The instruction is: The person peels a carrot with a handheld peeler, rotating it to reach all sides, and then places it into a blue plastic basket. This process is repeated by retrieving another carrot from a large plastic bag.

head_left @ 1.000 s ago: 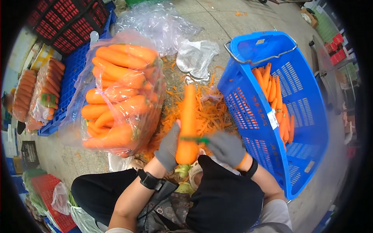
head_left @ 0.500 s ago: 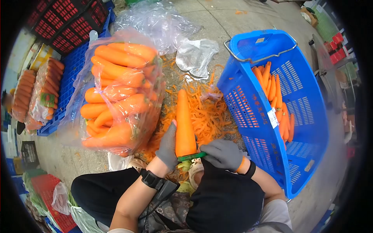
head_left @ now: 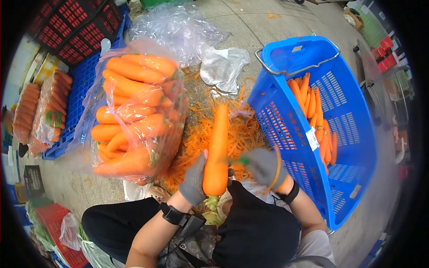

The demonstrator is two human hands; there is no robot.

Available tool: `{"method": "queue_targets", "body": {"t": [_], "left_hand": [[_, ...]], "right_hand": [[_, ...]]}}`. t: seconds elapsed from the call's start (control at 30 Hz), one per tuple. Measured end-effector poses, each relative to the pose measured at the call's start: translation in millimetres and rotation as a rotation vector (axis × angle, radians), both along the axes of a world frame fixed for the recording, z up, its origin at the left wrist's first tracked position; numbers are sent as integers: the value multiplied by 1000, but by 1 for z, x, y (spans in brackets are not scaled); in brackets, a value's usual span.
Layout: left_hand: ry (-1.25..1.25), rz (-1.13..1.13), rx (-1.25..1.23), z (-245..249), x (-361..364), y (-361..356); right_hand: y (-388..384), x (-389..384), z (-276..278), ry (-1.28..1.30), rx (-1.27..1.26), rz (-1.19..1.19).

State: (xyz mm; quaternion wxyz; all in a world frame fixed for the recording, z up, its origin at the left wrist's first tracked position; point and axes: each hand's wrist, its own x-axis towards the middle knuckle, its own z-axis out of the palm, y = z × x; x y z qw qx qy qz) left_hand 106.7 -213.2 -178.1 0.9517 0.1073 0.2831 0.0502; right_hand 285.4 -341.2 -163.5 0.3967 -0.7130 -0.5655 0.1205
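Observation:
A large carrot (head_left: 216,154) stands nearly upright in front of me, narrow end pointing away, its thick end near my lap. Wrapped around its lower left side is my left hand (head_left: 195,178), in a grey dotted glove. My right hand (head_left: 263,167), gloved too and blurred by motion, grips a green peeler (head_left: 239,160) just right of the carrot. A strip of orange peel (head_left: 278,167) hangs over the right glove. Beneath and beyond the carrot, a heap of carrot peelings (head_left: 243,129) covers the floor.
A clear bag of large carrots (head_left: 134,116) stands at left. The blue basket (head_left: 286,120) at right holds several carrots (head_left: 315,107). Plastic sheeting (head_left: 176,33) and a crumpled white bag (head_left: 223,67) lie ahead. Dark crates (head_left: 73,24) and a blue pallet (head_left: 87,85) are at far left.
My right hand has moved the peeler from the carrot's thick end up and away to its right side. A peel strip now hangs at the glove. The carrot has tilted slightly.

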Motion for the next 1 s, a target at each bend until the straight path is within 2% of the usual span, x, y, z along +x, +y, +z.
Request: {"method": "queue_targets", "body": {"t": [0.07, 0.1, 0.17, 0.3, 0.37, 0.4, 0.47, 0.5, 0.53, 0.6, 0.63, 0.7, 0.77, 0.83, 1.0], "left_hand": [[2, -29, -33, -3, 1, -2], [-22, -36, 52, -2, 1, -7], [-53, -60, 144, 15, 3, -17], [20, -29, 306, 23, 5, -18], [54, -35, 280, 28, 3, -12], [53, -31, 285, 29, 3, -11], [115, -62, 453, 32, 4, -14], [113, -74, 447, 35, 5, -16], [116, -105, 496, 39, 5, -18], [115, -136, 552, 39, 6, -20], [95, -100, 473, 34, 7, -18], [97, -31, 388, 28, 3, -13], [68, 41, 168, 26, 11, 3], [52, 68, 174, 11, 17, 13], [2, 96, 97, -4, 18, 14]], "right_hand": [[-6, -18, 13, 1, -256, 248], [-2, -13, 5, -1, -260, 234], [20, 17, -19, -46, -62, -118], [35, 55, -14, -89, -75, -290], [17, 28, 5, -107, -36, 1], [12, 18, 2, -108, -31, 5], [3, 3, -3, -34, -174, 144], [9, 12, -14, -106, -110, 0], [15, 31, -24, -105, -119, -8], [25, 66, -35, -60, -147, -352], [25, 62, -25, -58, -141, -348], [20, 41, 7, 47, 77, -241], [4, 15, 10, 23, 16, 2], [-7, -6, 9, -77, -35, 210], [-3, -27, -12, -28, 10, 278]]}}
